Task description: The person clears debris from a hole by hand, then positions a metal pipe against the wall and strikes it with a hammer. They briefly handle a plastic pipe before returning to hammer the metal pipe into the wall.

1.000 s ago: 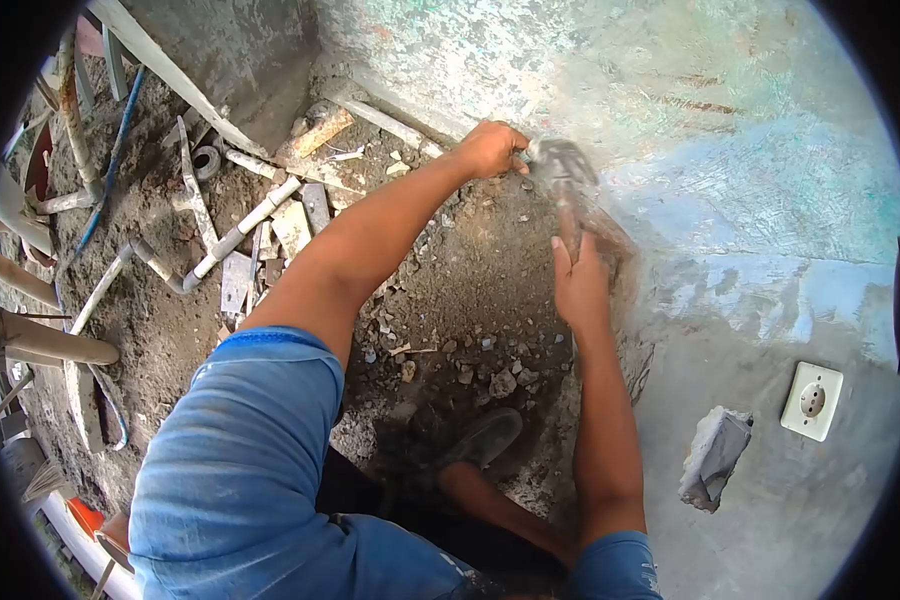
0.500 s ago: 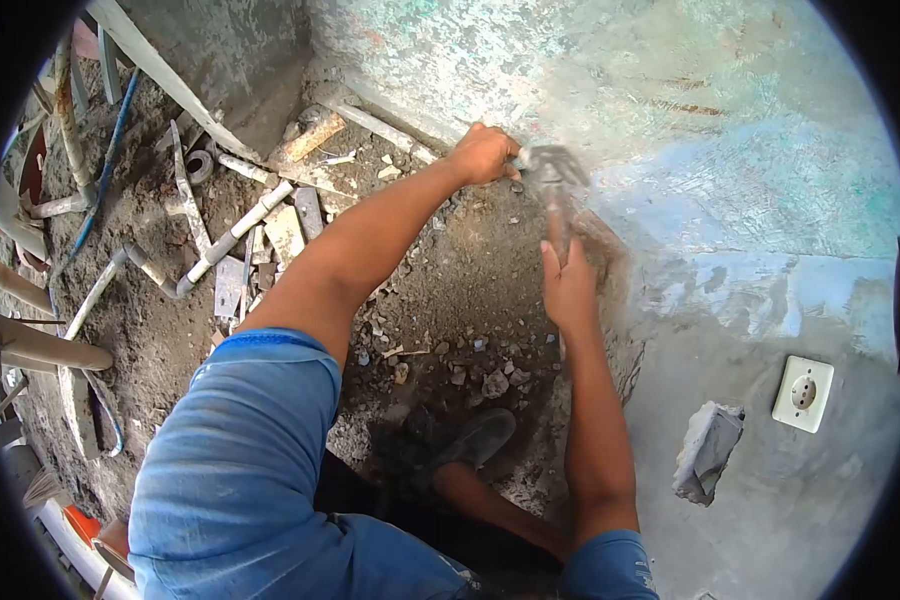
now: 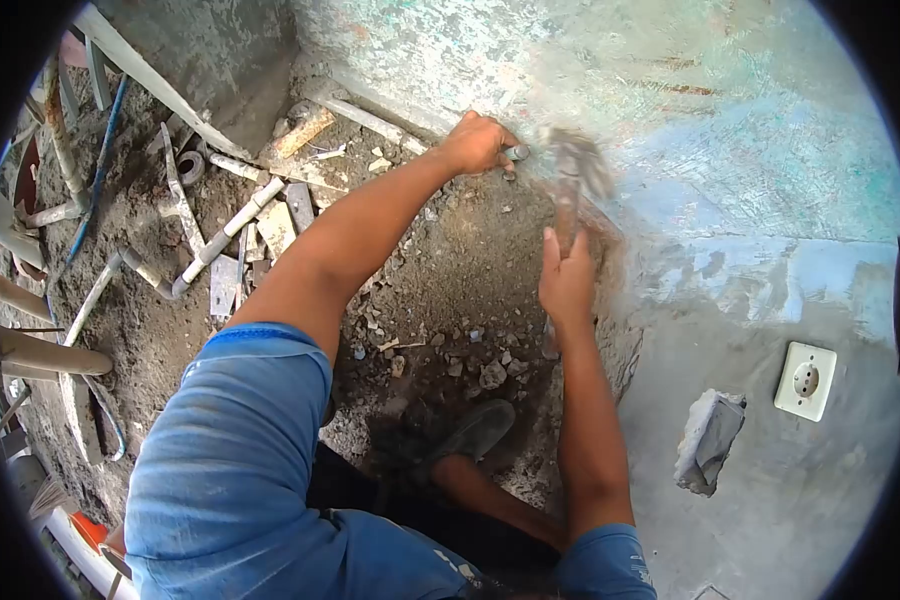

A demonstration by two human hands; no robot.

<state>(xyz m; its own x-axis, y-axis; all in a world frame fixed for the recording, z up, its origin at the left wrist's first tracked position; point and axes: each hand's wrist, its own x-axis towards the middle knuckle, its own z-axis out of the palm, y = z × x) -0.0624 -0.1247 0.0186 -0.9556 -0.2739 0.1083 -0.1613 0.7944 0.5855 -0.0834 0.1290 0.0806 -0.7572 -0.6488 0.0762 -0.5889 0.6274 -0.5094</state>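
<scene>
My left hand [image 3: 478,145] is closed round a chisel [image 3: 517,153], held low against the foot of the painted wall [image 3: 770,180]. Only the chisel's blunt end shows; its other end is hidden by my fingers. In my right hand [image 3: 569,285] is a hammer [image 3: 567,210], gripped by its brown handle. Its head is smeared by motion and stands a short way right of the chisel's end, not touching it. Below both hands lies dirt strewn with broken rubble [image 3: 490,372].
Grey and white pipes [image 3: 228,238], broken tile pieces [image 3: 275,228] and a blue hose [image 3: 100,170] lie on the ground to the left. On the right wall are a power socket [image 3: 805,381] and a rough cut-out hole [image 3: 710,442]. My shoe [image 3: 478,430] stands on the dirt below.
The hammer's head was at the chisel's end and has swung back to the right, apart from it. My left hand still holds the chisel near the wall. The view has shifted slightly.
</scene>
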